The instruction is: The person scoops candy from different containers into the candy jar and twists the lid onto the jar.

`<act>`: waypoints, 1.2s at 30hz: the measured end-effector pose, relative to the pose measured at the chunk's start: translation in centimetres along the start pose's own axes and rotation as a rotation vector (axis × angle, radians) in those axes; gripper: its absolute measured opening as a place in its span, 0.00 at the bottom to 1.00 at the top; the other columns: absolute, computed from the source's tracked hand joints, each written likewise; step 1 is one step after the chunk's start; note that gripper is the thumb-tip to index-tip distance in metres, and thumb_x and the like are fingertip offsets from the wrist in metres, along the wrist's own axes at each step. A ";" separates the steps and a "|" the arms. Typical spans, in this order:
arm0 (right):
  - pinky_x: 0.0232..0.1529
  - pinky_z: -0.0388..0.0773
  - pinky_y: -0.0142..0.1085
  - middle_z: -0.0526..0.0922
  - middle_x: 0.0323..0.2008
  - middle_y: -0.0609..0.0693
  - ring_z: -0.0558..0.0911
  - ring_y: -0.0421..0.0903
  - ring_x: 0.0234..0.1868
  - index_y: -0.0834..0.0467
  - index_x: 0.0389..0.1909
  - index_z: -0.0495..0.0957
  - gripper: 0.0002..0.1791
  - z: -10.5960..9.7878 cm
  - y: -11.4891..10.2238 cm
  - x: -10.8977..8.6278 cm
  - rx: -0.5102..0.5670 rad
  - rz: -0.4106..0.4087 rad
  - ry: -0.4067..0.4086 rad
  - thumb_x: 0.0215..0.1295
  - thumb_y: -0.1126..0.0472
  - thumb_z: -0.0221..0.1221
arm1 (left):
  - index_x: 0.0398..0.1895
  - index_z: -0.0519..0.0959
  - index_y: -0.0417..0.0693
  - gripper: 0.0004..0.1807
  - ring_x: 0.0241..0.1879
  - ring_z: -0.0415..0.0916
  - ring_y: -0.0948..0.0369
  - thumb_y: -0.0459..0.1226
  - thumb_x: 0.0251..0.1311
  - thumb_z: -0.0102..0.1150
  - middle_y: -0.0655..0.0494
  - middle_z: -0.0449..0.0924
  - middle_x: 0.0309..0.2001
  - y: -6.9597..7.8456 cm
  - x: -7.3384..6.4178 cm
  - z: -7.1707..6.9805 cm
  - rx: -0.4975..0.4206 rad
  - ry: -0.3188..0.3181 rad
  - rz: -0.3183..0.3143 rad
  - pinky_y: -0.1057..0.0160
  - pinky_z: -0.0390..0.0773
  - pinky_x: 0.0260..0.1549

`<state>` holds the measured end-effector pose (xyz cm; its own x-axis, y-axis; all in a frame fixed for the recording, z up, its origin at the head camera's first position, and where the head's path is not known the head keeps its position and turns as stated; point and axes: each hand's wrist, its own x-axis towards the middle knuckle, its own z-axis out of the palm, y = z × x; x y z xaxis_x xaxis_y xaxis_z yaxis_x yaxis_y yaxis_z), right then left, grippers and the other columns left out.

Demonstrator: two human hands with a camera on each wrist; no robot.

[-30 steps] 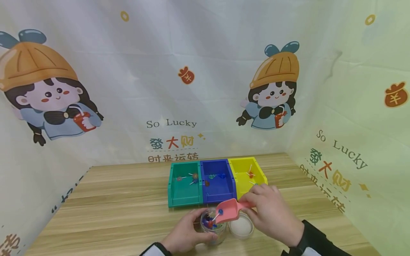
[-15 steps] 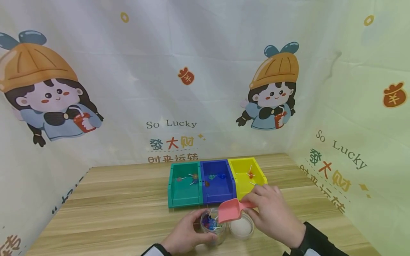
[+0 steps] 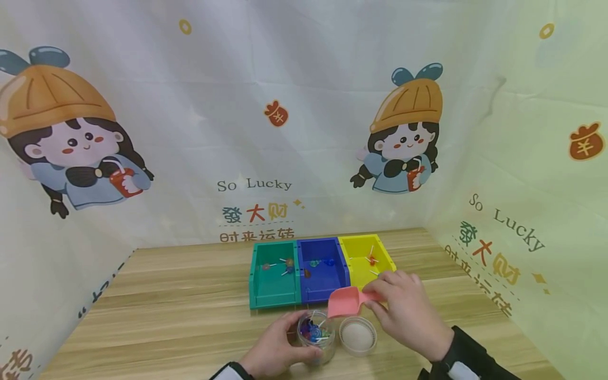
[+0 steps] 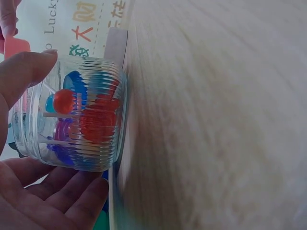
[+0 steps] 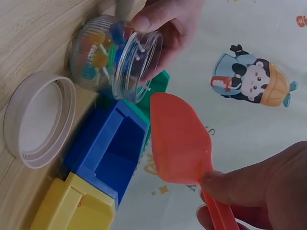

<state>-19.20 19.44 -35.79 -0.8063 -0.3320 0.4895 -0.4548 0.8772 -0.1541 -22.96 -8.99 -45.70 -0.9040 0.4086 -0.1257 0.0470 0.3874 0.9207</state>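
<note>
My left hand (image 3: 280,345) grips a clear ribbed jar (image 4: 103,158) standing on the table, thumb on one side and fingers on the other. Inside the jar lie small colourful lollipops (image 4: 64,101), red, blue, purple and orange, with white sticks. My right hand (image 3: 410,311) pinches the handle of a pink scoop (image 3: 344,302), its blade just above and right of the jar's mouth. In the right wrist view nothing shows on the scoop's blade (image 5: 180,139). A round whitish lid (image 3: 358,336) lies on the table beside the jar.
Behind the jar stand three joined bins: green (image 3: 275,293), blue (image 3: 325,291) and yellow (image 3: 358,243). Each holds a few small lollipops or candy pieces. A printed cloth (image 3: 323,79) hangs around the wooden table (image 3: 180,306).
A blue-headed lollipop and a red one at the scoop's lip have dropped into the jar. The scoop has then risen and shifted right, away from the mouth. My left hand stays still.
</note>
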 end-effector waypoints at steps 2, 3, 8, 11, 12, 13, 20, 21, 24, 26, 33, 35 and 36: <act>0.47 0.68 0.41 0.88 0.40 0.44 0.81 0.45 0.45 0.50 0.42 0.91 0.11 0.1 0.2 0.2 -0.002 0.007 0.024 0.61 0.57 0.80 | 0.75 0.76 0.49 0.44 0.62 0.80 0.54 0.49 0.57 0.85 0.53 0.83 0.64 0.0 0.0 0.0 0.004 0.003 0.001 0.39 0.79 0.71; 0.47 0.68 0.41 0.88 0.40 0.45 0.81 0.46 0.45 0.51 0.42 0.91 0.11 0.2 0.4 0.2 -0.002 0.006 0.040 0.61 0.58 0.81 | 0.75 0.76 0.49 0.44 0.62 0.80 0.54 0.49 0.57 0.85 0.53 0.83 0.65 0.0 0.0 0.0 0.005 0.003 0.001 0.38 0.79 0.71; 0.47 0.71 0.47 0.88 0.40 0.47 0.83 0.49 0.45 0.52 0.43 0.91 0.10 0.6 1.2 0.6 0.009 0.024 0.116 0.62 0.59 0.80 | 0.75 0.77 0.48 0.44 0.62 0.79 0.54 0.49 0.57 0.85 0.53 0.82 0.65 0.0 -0.1 0.0 0.013 0.011 0.013 0.38 0.78 0.71; 0.48 0.72 0.49 0.89 0.40 0.48 0.84 0.51 0.44 0.53 0.43 0.92 0.09 0.8 1.8 0.8 0.019 0.048 0.148 0.63 0.59 0.79 | 0.75 0.77 0.47 0.44 0.62 0.79 0.53 0.49 0.57 0.85 0.52 0.82 0.64 0.0 -0.1 0.0 0.024 0.015 0.021 0.37 0.78 0.71; 0.48 0.72 0.50 0.89 0.40 0.49 0.84 0.52 0.44 0.53 0.43 0.92 0.09 0.9 2.0 0.9 0.021 0.055 0.156 0.63 0.59 0.79 | 0.75 0.77 0.47 0.44 0.62 0.79 0.53 0.50 0.57 0.85 0.52 0.82 0.64 0.1 -0.1 0.0 0.027 0.016 0.021 0.37 0.78 0.71; 0.48 0.72 0.51 0.90 0.40 0.51 0.84 0.53 0.44 0.54 0.43 0.92 0.09 1.0 2.2 1.0 0.023 0.069 0.159 0.64 0.59 0.79 | 0.75 0.77 0.47 0.44 0.62 0.79 0.53 0.50 0.57 0.85 0.52 0.82 0.64 0.1 -0.1 0.0 0.031 0.017 0.021 0.37 0.78 0.71; 0.54 0.73 0.58 0.91 0.45 0.58 0.86 0.60 0.49 0.61 0.48 0.91 0.13 1.5 3.6 1.7 0.046 0.180 0.153 0.67 0.59 0.77 | 0.76 0.76 0.45 0.46 0.63 0.80 0.52 0.50 0.57 0.85 0.51 0.82 0.64 0.1 -0.2 0.0 0.031 0.018 0.016 0.36 0.78 0.71; 0.54 0.73 0.58 0.91 0.46 0.59 0.86 0.61 0.50 0.61 0.48 0.90 0.13 1.5 3.8 1.7 0.051 0.193 0.155 0.67 0.59 0.76 | 0.76 0.76 0.45 0.45 0.63 0.80 0.52 0.50 0.57 0.85 0.51 0.82 0.64 0.1 -0.2 0.0 0.031 0.018 0.017 0.36 0.77 0.71; 0.53 0.72 0.56 0.91 0.47 0.61 0.86 0.62 0.50 0.63 0.51 0.90 0.14 1.8 4.6 2.0 0.073 0.231 0.156 0.69 0.60 0.75 | 0.75 0.76 0.45 0.45 0.62 0.80 0.53 0.49 0.57 0.85 0.51 0.82 0.63 0.0 -0.2 0.1 0.033 0.019 0.031 0.36 0.78 0.70; 0.52 0.70 0.54 0.90 0.49 0.62 0.85 0.63 0.51 0.64 0.52 0.89 0.15 2.0 5.0 2.1 0.088 0.260 0.154 0.70 0.60 0.74 | 0.75 0.76 0.45 0.44 0.61 0.80 0.53 0.49 0.58 0.85 0.51 0.82 0.63 0.0 -0.2 0.1 0.037 0.020 0.044 0.37 0.78 0.70; 0.51 0.68 0.53 0.90 0.51 0.64 0.84 0.65 0.53 0.65 0.55 0.88 0.16 3.0 6.5 2.4 0.092 0.318 0.145 0.73 0.59 0.71 | 0.75 0.77 0.46 0.44 0.63 0.80 0.52 0.49 0.58 0.85 0.51 0.82 0.63 -0.1 -0.2 0.1 0.037 0.023 0.039 0.36 0.78 0.71; 0.52 0.69 0.54 0.90 0.51 0.65 0.84 0.65 0.53 0.66 0.54 0.88 0.16 3.3 6.8 2.5 0.096 0.334 0.143 0.72 0.60 0.72 | 0.75 0.76 0.46 0.44 0.63 0.80 0.52 0.50 0.57 0.85 0.51 0.82 0.64 -0.1 -0.1 0.1 0.041 0.025 0.034 0.36 0.78 0.71; 0.53 0.69 0.55 0.90 0.50 0.65 0.84 0.65 0.53 0.66 0.54 0.88 0.16 3.5 6.9 2.5 0.101 0.345 0.142 0.72 0.60 0.72 | 0.75 0.77 0.46 0.44 0.63 0.80 0.52 0.50 0.57 0.85 0.51 0.82 0.64 -0.1 -0.1 0.1 0.040 0.026 0.032 0.36 0.77 0.71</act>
<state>-25.69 23.46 -38.62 -0.8611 0.0338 0.5072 -0.2068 0.8882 -0.4102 -22.80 -9.02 -45.82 -0.9125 0.3999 -0.0864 0.0925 0.4074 0.9086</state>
